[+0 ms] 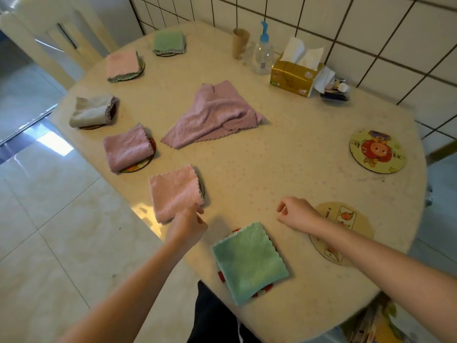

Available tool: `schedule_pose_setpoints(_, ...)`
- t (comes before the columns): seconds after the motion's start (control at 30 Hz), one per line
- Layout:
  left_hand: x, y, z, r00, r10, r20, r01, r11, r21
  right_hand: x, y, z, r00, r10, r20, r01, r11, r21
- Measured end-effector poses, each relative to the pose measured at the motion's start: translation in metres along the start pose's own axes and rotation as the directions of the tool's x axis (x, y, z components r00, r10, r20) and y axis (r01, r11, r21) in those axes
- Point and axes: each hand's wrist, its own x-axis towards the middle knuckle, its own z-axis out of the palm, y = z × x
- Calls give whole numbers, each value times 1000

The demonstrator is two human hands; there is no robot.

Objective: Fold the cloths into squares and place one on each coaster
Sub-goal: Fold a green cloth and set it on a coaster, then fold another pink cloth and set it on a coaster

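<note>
An unfolded mauve cloth point(212, 117) lies crumpled at the table's middle. Folded cloths sit on coasters down the left side: green point(169, 42), pink point(122, 64), grey point(92, 111), mauve point(127, 149), pink point(175, 191), and a green one point(249, 261) nearest me. My left hand point(188, 226) is at the near corner of the closer pink cloth, fingers loosely curled. My right hand point(294, 214) hovers over bare table, loosely curled and holding nothing. Its forearm crosses a bare coaster point(356, 219). Another bare coaster point(377, 152) lies at the right.
At the back, by the tiled wall, stand a paper cup point(240, 43), a pump bottle point(263, 54), a tissue box point(295, 75) and a small pile of clutter point(333, 90). A chair point(61, 38) stands beyond the table's left edge.
</note>
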Motion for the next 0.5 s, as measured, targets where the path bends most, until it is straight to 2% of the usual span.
schedule_pose_setpoints(0.07,21,11,-21,994,68,-91,-55,989,136,20,-15,-19,997,-30,-66,30,1000,7)
schedule_pose_setpoints(0.13,46,16,-39,943,223,-247,-117,918,379,38,-31,-36,990,-58,-126,60,998,12)
schedule_pose_setpoints(0.17,65,19,-50,930,257,-263,-125,894,431,54,-43,-45,985,-67,-157,71,997,17)
schedule_pose_setpoints(0.2,76,23,-56,936,266,-231,-165,910,381,62,-50,-50,980,-84,-179,88,996,16)
schedule_pose_setpoints(0.3,132,40,-77,946,324,7,-319,927,197,104,-84,-65,965,-113,-238,114,993,-8)
schedule_pose_setpoints(0.5,234,38,-94,863,505,19,-478,804,355,181,-127,-66,945,-91,-314,72,995,-71)
